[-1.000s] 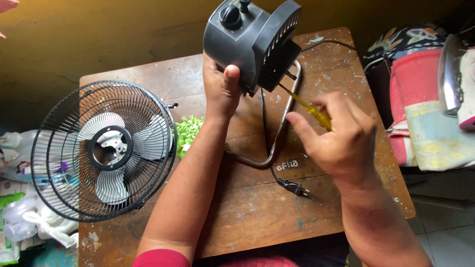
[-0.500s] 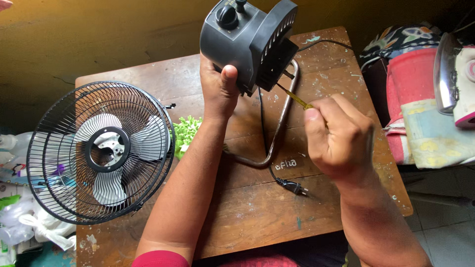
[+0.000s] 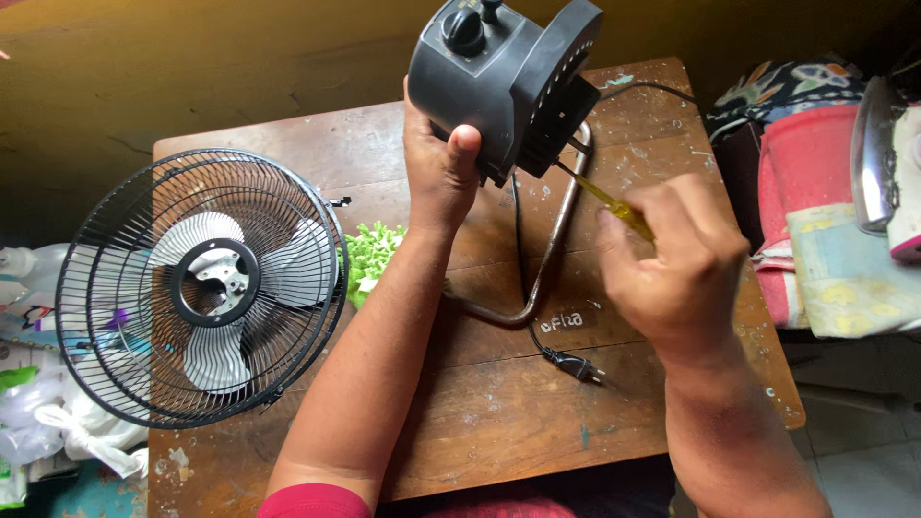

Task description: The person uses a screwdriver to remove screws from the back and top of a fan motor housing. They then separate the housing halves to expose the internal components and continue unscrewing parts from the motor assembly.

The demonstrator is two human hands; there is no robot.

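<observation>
Grey fan motor housing (image 3: 499,82) sits gripped in my left hand (image 3: 439,168) above the bench (image 3: 499,403), right hand (image 3: 672,259) fingers wrapped round a yellow screwdriver (image 3: 614,203), its tip hidden behind the housing.

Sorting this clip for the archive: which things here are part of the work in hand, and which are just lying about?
In use:
- dark fan motor housing, held up by the left hand
- yellow-handled screwdriver, in the right hand, tip at the housing
- metal stand tube
- power cord with plug
- fan cage with blades

Lying about:
- green scraps
- folded cloths
- plastic bags
</observation>
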